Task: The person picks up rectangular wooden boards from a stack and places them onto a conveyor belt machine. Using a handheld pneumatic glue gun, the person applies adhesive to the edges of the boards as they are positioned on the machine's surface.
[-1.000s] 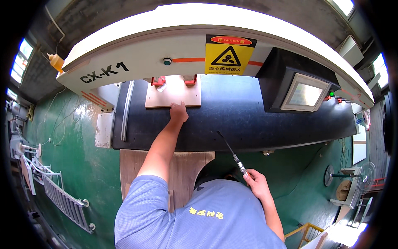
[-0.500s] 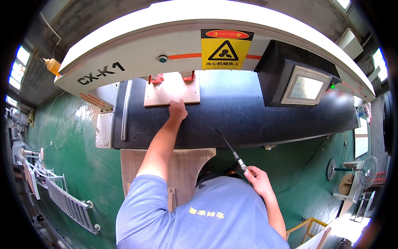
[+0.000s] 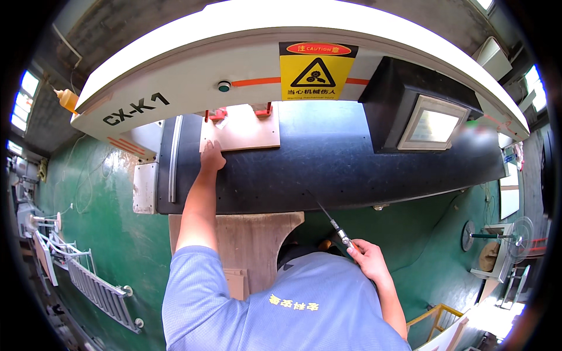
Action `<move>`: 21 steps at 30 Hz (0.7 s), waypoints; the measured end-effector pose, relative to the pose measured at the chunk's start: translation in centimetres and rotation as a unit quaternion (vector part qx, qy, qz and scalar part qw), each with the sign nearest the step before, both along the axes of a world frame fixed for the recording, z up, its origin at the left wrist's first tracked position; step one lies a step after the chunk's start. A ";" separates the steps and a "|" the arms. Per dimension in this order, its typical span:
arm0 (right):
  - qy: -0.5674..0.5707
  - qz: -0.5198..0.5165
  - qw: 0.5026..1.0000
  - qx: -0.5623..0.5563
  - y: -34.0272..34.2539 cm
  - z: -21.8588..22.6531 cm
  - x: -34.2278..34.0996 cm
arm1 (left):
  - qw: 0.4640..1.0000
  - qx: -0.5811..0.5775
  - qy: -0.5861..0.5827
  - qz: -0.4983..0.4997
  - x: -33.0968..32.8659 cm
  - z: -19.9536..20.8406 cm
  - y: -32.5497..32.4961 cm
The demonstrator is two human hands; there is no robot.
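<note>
A flat pale wooden board (image 3: pixel 249 131) lies on the black machine table (image 3: pixel 281 175), its far part under the machine's white beam. Red metal brackets (image 3: pixel 262 111) stand over the far part of the board. My left hand (image 3: pixel 212 157) rests at the board's near left corner, fingers stretched out onto its surface; part of the fingers is hard to make out. Close to my body on the right, my right hand (image 3: pixel 367 258) is closed around an air blow gun (image 3: pixel 341 231). Its long thin nozzle points away and to the left, over the table's near edge.
On the beam sit a green button (image 3: pixel 223 86) and a yellow warning sign (image 3: pixel 312 71). A black housing with a screen (image 3: pixel 433 121) hangs at the right. A metal rail (image 3: pixel 175 158) runs along the table's left. Nearer me stands a brown wooden surface (image 3: pixel 257 234) bearing small boards (image 3: pixel 236 284).
My left hand has slid left along the board's near edge to its left corner. The right hand keeps hold of the air blow gun, almost unmoved. My view has shifted slightly.
</note>
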State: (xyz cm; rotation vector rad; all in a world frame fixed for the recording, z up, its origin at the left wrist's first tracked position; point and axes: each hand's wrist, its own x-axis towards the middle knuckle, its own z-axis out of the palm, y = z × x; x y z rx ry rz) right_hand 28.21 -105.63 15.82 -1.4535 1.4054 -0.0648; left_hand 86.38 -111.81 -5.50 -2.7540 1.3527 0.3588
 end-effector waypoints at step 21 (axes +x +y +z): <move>-0.095 -0.055 0.994 0.000 -2.7 2.9 3.4 | 0.994 -0.071 0.029 -0.073 -2.1 1.7 1.3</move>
